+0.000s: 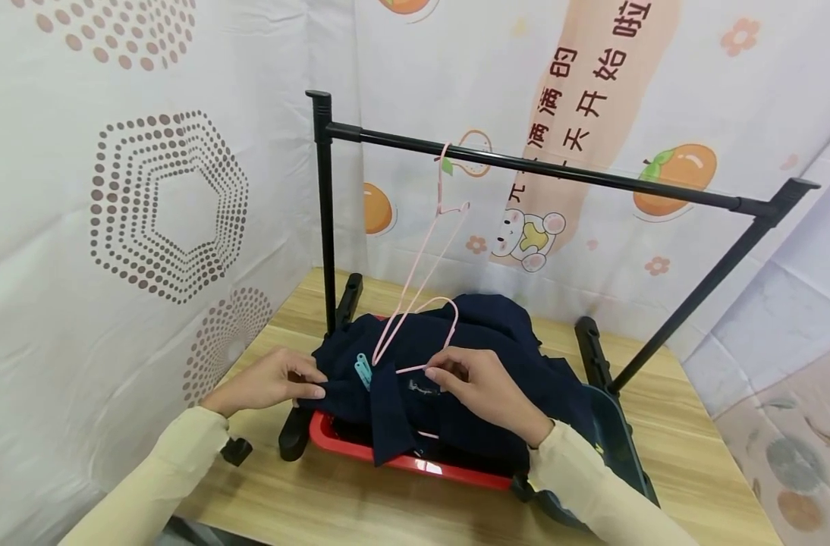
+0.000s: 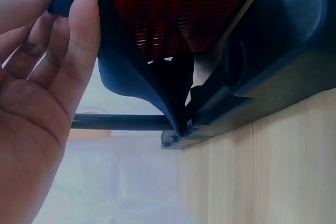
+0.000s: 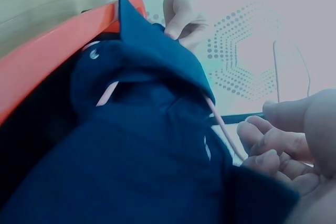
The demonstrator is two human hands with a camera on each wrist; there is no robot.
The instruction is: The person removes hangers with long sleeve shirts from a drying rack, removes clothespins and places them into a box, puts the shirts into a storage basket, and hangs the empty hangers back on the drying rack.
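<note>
A navy garment (image 1: 483, 341) with a collar (image 1: 388, 417) lies bunched over the red basket (image 1: 381, 455). My left hand (image 1: 288, 379) pinches its cloth at the left end, and in the left wrist view the fabric (image 2: 126, 66) hangs from between thumb and fingers. My right hand (image 1: 483, 383) pinches a thin pink hanger (image 1: 410, 369) by the collar; part of its wire is hidden in the cloth. The right wrist view shows this hanger (image 3: 226, 132) running to the curled fingertips. Another pink hanger (image 1: 422, 258) hooks over the black bar. A teal clip (image 1: 363, 371) rests on the garment.
The black rack (image 1: 551, 163) spans the wooden table (image 1: 306, 500), with feet (image 1: 293, 434) beside the basket. A dark green basket (image 1: 616, 432) stands at the right, partly under the garment and my right sleeve. Printed curtains (image 1: 265, 61) hang behind and to the left.
</note>
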